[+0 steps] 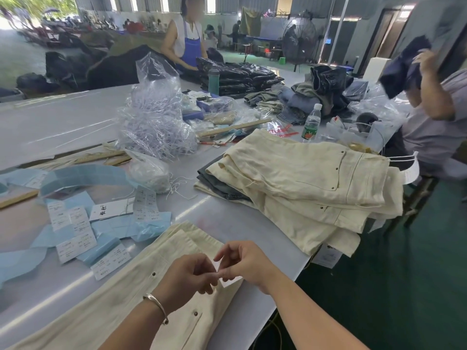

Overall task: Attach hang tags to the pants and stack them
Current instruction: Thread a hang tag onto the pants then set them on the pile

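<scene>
Long grey table (pixel 75 117), cluttered. Stack of cream pants (pixel 303 178) lies folded at its right edge, over darker garments. One pair of cream pants (pixel 101 294) is spread along the near edge, under both hands. Clear bag of plastic tag strings (pixel 156 122) stands mid-table. Loose hang tags (pixel 75 238) and blue paper strips are scattered left of the spread pair. Left hand (pixel 188 274), fingers curled, meets right hand (pixel 242 261) fingertip to fingertip above a white tag (pixel 228 280) on the waistband; they seem to pinch something small, possibly a string, but cannot tell. Silver bangle (pixel 156 306) on left wrist.
</scene>
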`<act>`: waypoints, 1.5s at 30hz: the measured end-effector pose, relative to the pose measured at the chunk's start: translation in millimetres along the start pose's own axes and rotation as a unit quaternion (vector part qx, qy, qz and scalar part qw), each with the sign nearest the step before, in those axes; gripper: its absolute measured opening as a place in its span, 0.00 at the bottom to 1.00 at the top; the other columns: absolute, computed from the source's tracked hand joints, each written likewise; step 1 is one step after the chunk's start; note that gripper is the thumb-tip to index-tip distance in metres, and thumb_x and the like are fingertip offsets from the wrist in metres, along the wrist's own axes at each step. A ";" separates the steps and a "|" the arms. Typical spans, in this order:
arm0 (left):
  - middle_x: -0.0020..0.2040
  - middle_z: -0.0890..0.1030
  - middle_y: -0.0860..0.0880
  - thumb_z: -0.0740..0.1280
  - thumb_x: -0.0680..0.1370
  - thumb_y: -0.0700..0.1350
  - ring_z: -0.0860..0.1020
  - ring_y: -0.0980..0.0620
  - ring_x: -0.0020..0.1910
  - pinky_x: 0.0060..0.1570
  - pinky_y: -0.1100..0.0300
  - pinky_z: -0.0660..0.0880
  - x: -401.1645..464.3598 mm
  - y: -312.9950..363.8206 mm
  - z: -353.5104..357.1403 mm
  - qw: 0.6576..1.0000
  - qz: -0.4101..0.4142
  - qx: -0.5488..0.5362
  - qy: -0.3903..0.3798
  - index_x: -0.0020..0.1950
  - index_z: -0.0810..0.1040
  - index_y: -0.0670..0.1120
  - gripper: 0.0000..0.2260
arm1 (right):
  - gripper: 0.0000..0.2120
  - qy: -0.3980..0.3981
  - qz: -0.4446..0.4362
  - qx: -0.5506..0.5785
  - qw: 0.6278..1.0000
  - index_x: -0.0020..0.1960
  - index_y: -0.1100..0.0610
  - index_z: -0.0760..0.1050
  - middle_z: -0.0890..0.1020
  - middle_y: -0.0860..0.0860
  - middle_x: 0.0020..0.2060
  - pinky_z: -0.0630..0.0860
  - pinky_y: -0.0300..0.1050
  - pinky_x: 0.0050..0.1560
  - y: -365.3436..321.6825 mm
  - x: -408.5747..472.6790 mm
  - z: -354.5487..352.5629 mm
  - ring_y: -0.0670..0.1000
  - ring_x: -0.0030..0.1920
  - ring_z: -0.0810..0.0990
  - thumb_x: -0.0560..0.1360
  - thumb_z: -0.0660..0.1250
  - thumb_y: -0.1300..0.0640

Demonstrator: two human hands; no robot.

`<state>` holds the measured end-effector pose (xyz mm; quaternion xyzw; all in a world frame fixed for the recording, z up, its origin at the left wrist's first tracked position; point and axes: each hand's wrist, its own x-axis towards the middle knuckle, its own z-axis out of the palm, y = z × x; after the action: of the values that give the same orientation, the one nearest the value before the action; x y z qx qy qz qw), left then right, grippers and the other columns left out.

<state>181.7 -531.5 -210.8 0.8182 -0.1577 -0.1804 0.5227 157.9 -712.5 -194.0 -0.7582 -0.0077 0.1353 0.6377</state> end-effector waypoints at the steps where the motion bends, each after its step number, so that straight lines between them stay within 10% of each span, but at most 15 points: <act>1: 0.33 0.84 0.43 0.73 0.73 0.35 0.82 0.49 0.30 0.30 0.62 0.75 -0.1 -0.5 -2.1 1.000 -0.002 -0.013 -0.013 0.40 0.78 0.37 0.05 | 0.12 -0.005 0.000 -0.002 1.000 0.48 0.62 0.78 0.82 0.57 0.34 0.76 0.45 0.40 -1.6 -0.2 0.3 0.51 0.32 0.79 0.68 0.71 0.73; 13: 0.34 0.82 0.46 0.79 0.68 0.38 0.77 0.54 0.31 0.33 0.63 0.71 -9.0 -17.4 -6.3 0.999 -0.008 -0.034 -0.014 0.41 0.78 0.40 0.10 | 0.13 -0.094 0.015 0.019 0.995 0.49 0.67 0.79 0.81 0.58 0.35 0.77 0.49 0.42 -7.0 0.1 1.0 0.56 0.35 0.79 0.67 0.71 0.75; 21: 0.36 0.82 0.53 0.74 0.73 0.47 0.80 0.53 0.38 0.39 0.61 0.74 -48.0 -56.2 -46.3 0.968 -0.116 0.095 0.200 0.38 0.80 0.49 0.06 | 0.10 0.090 -0.006 -0.330 0.940 0.45 0.53 0.79 0.78 0.46 0.39 0.74 0.41 0.41 -27.8 34.7 -3.5 0.45 0.37 0.75 0.66 0.73 0.62; 26: 0.33 0.80 0.54 0.72 0.73 0.41 0.77 0.55 0.35 0.34 0.61 0.70 -119.5 -103.8 -80.5 0.916 -0.221 0.141 0.304 0.34 0.78 0.49 0.08 | 0.08 0.093 -0.091 -0.351 0.927 0.46 0.51 0.77 0.77 0.45 0.40 0.73 0.41 0.40 -31.7 67.6 35.3 0.47 0.41 0.76 0.67 0.71 0.56; 31: 0.41 0.82 0.49 0.73 0.70 0.38 0.79 0.45 0.46 0.47 0.55 0.72 -200.6 -139.2 -94.1 0.853 -0.309 0.187 0.377 0.32 0.75 0.55 0.14 | 0.46 0.017 0.043 -0.469 0.882 0.73 0.50 0.61 0.69 0.52 0.67 0.70 0.52 0.64 1.6 99.0 70.4 0.56 0.68 0.67 0.62 0.76 0.37; 35: 0.54 0.76 0.51 0.76 0.68 0.51 0.74 0.47 0.57 0.58 0.53 0.70 -248.1 -159.8 -90.4 0.796 -0.363 0.241 0.420 0.41 0.78 0.56 0.08 | 0.66 0.021 0.126 -0.522 0.843 0.77 0.51 0.45 0.61 0.58 0.73 0.64 0.58 0.67 23.7 104.6 77.9 0.61 0.71 0.62 0.52 0.72 0.25; 38: 0.63 0.71 0.51 0.74 0.63 0.66 0.69 0.46 0.64 0.61 0.51 0.68 -271.7 -168.7 -81.1 0.714 -0.454 0.269 0.461 0.56 0.75 0.55 0.27 | 0.70 0.045 0.137 -0.551 0.822 0.77 0.54 0.45 0.65 0.58 0.71 0.66 0.58 0.65 23.5 106.5 80.5 0.61 0.69 0.66 0.47 0.70 0.22; 45: 0.72 0.66 0.38 0.80 0.65 0.53 0.67 0.39 0.70 0.64 0.48 0.66 -269.7 -162.1 -72.3 0.713 -0.414 0.066 0.563 0.77 0.52 0.43 0.51 | 0.39 0.010 0.071 -0.449 0.890 0.65 0.51 0.70 0.79 0.51 0.58 0.74 0.49 0.50 29.9 92.8 93.1 0.54 0.54 0.77 0.59 0.77 0.38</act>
<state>-12.4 -287.8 -295.4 0.7841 0.5085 0.1258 0.3327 222.4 -611.2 -255.1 -0.9636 -0.0074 0.1550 0.2177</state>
